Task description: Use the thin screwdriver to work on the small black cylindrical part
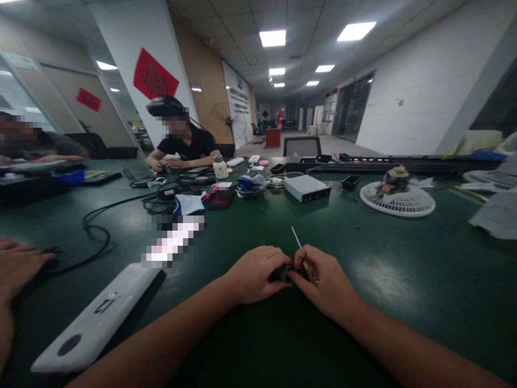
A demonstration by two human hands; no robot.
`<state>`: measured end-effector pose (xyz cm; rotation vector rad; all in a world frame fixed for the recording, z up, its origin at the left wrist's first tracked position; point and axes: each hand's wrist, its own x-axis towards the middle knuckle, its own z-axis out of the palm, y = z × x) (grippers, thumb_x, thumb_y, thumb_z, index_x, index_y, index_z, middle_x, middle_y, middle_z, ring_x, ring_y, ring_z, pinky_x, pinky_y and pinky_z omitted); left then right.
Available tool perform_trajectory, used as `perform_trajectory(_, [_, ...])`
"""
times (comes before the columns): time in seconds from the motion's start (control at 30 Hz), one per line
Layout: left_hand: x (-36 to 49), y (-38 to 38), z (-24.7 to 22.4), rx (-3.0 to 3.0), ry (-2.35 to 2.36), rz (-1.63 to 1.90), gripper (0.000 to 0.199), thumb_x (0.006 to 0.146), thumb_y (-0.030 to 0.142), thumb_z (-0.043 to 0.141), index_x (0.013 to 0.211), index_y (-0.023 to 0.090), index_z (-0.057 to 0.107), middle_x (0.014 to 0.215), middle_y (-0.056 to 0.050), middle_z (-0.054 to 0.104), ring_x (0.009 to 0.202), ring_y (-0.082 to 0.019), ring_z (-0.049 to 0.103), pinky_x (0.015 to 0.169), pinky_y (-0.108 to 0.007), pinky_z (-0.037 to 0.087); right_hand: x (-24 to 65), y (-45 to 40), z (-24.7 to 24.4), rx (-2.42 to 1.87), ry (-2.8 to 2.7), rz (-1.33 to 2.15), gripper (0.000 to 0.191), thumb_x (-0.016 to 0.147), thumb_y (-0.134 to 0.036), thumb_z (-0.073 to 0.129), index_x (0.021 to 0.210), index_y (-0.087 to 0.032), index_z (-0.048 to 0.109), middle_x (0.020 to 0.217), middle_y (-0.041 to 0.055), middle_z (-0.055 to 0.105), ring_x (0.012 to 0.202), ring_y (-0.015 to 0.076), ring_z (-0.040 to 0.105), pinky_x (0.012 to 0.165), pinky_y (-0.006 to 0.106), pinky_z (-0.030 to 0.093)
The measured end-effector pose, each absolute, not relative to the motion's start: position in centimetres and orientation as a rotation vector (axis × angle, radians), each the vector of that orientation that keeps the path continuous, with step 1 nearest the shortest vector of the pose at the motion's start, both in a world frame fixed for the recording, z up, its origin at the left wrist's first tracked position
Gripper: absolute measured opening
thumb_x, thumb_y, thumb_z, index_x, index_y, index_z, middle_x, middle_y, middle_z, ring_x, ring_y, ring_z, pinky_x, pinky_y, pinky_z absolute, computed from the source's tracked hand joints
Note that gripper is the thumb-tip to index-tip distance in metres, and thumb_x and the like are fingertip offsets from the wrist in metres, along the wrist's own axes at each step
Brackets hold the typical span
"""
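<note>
The left forearm (173, 328) and right forearm (396, 339) slant in from the bottom corners, over a dark green tabletop (234, 231). The left hand (258, 275), palm down, has its fingers curled round a small dark cylindrical part (281, 272). The right hand (325, 277) meets it, fingers gripping the amber translucent handle of a thin-shafted screwdriver (310, 269), tip pointing up and away.

A long white plastic device (97, 318) bears black figures, apparently "12"; the wall sign (238, 97) is too small to read. Beyond lie a grey metal box (307, 187) and a round white plastic grille (398, 202); a black cable (108, 240) loops leftward.
</note>
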<state>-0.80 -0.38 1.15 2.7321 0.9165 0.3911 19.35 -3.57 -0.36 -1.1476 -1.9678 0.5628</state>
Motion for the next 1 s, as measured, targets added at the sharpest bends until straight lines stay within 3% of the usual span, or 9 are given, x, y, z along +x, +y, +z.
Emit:
perform_trajectory(0.1, [-0.9,-0.1,1.0,2.687,1.047,0.437,0.02,0.087,0.034,0.061,0.101,0.021,0.059,0.1,-0.005,0.064,0.092,-0.021,0.059,0.08,-0.034,0.045,19.4,-3.5,-0.1,-1.133,-1.94,0.589,0.004,0.089,-0.02,0.058,0.09,-0.022,0.061,0.085,0.0005,0.067,0.077,0.0172,0.062,0.071,0.03,0.047])
perform_trajectory(0.27, [-1.6,0.8,0.8,2.588,1.347,0.581,0.017,0.08,0.029,0.063,0.093,0.021,0.054,0.093,-0.003,0.063,0.087,-0.02,0.058,0.076,-0.034,0.044,20.1,-3.8,0.2,-0.959,-1.84,0.681,0.031,0.101,-0.036,0.043,0.113,-0.022,0.068,0.094,0.0056,0.07,0.083,0.0188,0.066,0.071,0.031,0.05])
perform_trajectory(0.5, [-2.0,1.1,0.5,2.601,1.5,0.625,0.015,0.078,0.024,0.06,0.083,0.021,0.047,0.083,-0.001,0.059,0.076,-0.018,0.054,0.066,-0.031,0.038,19.9,-4.1,0.8,-0.883,-1.915,0.718,0.023,0.097,-0.025,0.051,0.101,-0.021,0.074,0.091,0.0049,0.071,0.084,0.0172,0.066,0.075,0.03,0.05])
perform_trajectory(0.83, [-1.9,0.9,0.4,2.645,1.441,0.624,0.015,0.078,0.021,0.06,0.084,0.021,0.046,0.081,0.0,0.058,0.075,-0.018,0.053,0.065,-0.03,0.035,19.7,-4.2,0.7,-0.872,-2.001,0.737,0.02,0.094,-0.018,0.053,0.091,-0.02,0.072,0.091,0.0031,0.072,0.086,0.0163,0.067,0.078,0.029,0.05])
perform_trajectory(1.0, [-2.0,1.1,0.3,2.667,1.418,0.639,0.016,0.077,0.022,0.06,0.085,0.021,0.046,0.081,0.0,0.058,0.074,-0.018,0.052,0.064,-0.03,0.034,19.7,-4.0,0.6,-0.922,-1.97,0.696,0.022,0.096,-0.021,0.052,0.096,-0.02,0.073,0.089,0.0035,0.071,0.082,0.0166,0.066,0.074,0.029,0.049])
